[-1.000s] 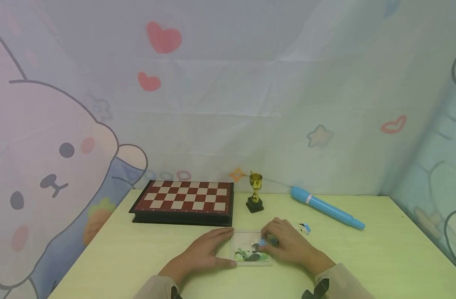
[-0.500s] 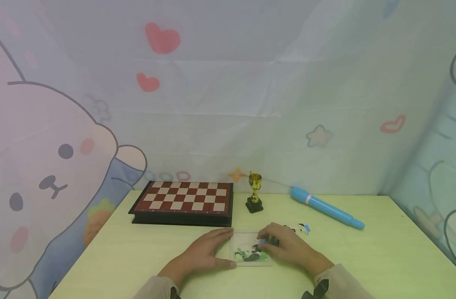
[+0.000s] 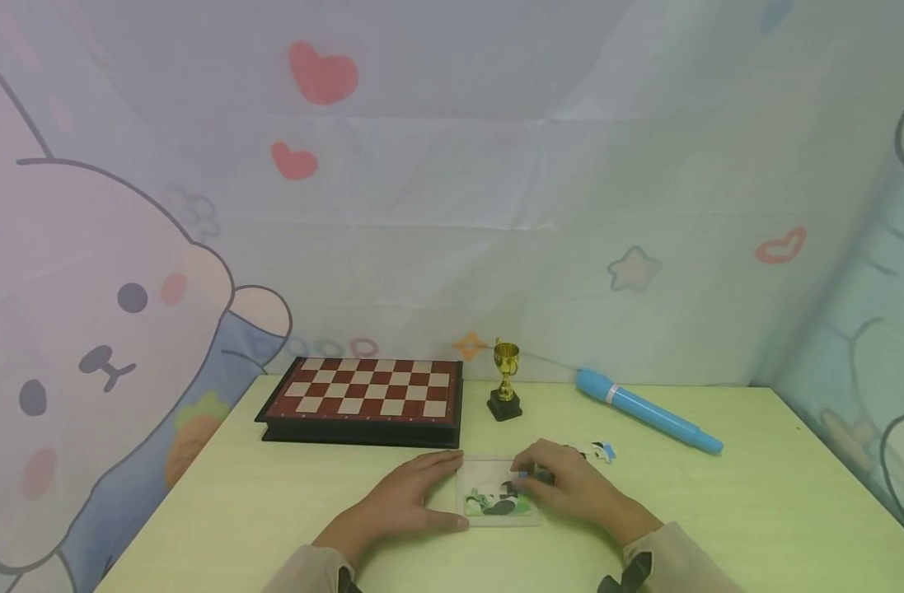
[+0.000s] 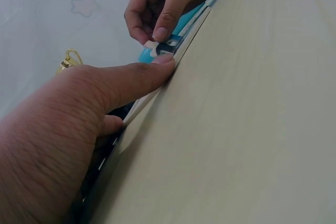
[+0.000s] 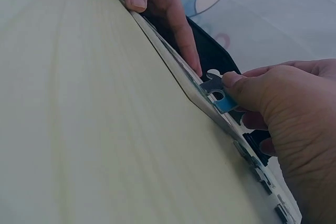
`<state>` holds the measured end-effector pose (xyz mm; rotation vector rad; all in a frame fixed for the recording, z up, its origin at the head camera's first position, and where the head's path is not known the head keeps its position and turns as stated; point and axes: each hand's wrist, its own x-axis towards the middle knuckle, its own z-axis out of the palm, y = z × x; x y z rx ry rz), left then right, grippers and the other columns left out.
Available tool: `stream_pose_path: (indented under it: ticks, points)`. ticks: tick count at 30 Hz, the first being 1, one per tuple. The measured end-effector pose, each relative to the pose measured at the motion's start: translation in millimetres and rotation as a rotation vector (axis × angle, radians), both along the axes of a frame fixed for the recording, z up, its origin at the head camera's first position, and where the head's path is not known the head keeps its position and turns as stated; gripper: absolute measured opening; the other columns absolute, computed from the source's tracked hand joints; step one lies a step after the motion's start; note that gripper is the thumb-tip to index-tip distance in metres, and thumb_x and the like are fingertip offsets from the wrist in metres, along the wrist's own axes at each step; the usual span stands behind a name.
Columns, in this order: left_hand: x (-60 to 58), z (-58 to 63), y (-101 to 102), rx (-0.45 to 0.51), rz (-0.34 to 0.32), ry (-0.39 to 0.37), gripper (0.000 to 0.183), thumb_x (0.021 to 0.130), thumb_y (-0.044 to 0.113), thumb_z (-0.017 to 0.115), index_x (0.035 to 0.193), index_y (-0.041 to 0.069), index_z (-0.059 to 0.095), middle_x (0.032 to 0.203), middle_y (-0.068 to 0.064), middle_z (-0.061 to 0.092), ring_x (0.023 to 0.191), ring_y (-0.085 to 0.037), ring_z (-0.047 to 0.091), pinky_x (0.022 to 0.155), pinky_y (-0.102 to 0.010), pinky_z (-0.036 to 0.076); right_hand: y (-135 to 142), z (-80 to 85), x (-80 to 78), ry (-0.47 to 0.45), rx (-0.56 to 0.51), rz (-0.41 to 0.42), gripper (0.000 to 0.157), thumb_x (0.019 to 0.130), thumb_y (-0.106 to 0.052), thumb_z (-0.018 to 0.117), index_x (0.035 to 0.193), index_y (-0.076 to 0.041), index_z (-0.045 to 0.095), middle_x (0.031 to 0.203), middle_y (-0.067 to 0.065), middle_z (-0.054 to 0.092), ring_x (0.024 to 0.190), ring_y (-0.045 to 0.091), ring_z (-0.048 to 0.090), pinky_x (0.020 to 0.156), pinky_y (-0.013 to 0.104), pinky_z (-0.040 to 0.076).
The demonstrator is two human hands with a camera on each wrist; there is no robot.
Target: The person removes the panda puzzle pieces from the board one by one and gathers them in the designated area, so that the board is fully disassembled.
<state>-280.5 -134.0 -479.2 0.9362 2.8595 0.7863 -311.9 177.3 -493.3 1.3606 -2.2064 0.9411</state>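
Observation:
A small square puzzle tray [image 3: 502, 522] lies on the table, its lower part filled with panda-and-green jigsaw pieces [image 3: 490, 501]. My left hand [image 3: 400, 497] rests at the tray's left side, fingers at the upper corner and thumb at the lower one. Between thumb and fingers, my right hand [image 3: 570, 487] pinches a blue, black and white jigsaw piece [image 5: 224, 102] low over the tray's right part. In the left wrist view, this piece stands tilted at the tray. Just beyond the right hand lie loose jigsaw pieces [image 3: 598, 452], partly hidden by it in the head view.
A chessboard box [image 3: 363, 403] stands at the back left. Near it is a small gold trophy cup [image 3: 506, 383] on a black base. A large blue pen-shaped object [image 3: 648, 412] lies at the back right. A printed cloth backdrop [image 3: 437, 198] rises behind the table.
My right hand has shifted slightly left and down over the tray with the jigsaw piece, exposing more of the loose pieces behind it. The left hand keeps its place.

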Motion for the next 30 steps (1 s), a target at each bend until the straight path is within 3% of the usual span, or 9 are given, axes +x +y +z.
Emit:
stream_pose_path:
  ticks: [13,18,26,30]
  points:
    - [0.8,-2.6,-3,-0.01,0.011,0.0,0.092,0.08,0.075,0.065,0.155,0.025,0.042,0.16,0.008,0.036,0.145,-0.025,0.035,0.116,-0.056,0.031,-4,-0.3,0.7,-0.063,-0.053,-0.045,0.017,0.092,-0.015,0.075,0.107,-0.02,0.069,0.101,-0.012,0.069,0.086,0.005,0.066,0.073,0.028,0.058]
    - [0.2,-0.7,-3,-0.009,0.012,0.002,0.092,0.08,0.074,0.065,0.155,0.025,0.042,0.16,0.008,0.037,0.146,-0.025,0.035,0.116,-0.056,0.03,3,2.9,0.5,-0.069,-0.077,-0.06,0.018,0.09,-0.012,0.077,0.105,-0.019,0.07,0.099,-0.013,0.07,0.083,0.005,0.065,0.07,0.027,0.057]
    - [1.1,-0.3,-1,-0.011,0.001,-0.009,0.093,0.081,0.073,0.065,0.155,0.022,0.042,0.16,0.007,0.036,0.146,-0.024,0.034,0.118,-0.054,0.029,42,2.5,3.0,-0.205,-0.115,-0.18,0.016,0.09,-0.013,0.077,0.102,-0.022,0.071,0.092,-0.008,0.071,0.076,0.006,0.062,0.063,0.026,0.054]
    - [0.3,-0.7,-1,-0.026,0.005,0.007,0.093,0.081,0.074,0.064,0.155,0.023,0.042,0.16,0.008,0.036,0.146,-0.022,0.034,0.118,-0.053,0.03,69,3.0,4.6,-0.202,-0.138,-0.258,0.017,0.089,-0.011,0.077,0.101,-0.022,0.072,0.088,-0.011,0.069,0.074,0.007,0.062,0.062,0.025,0.053]
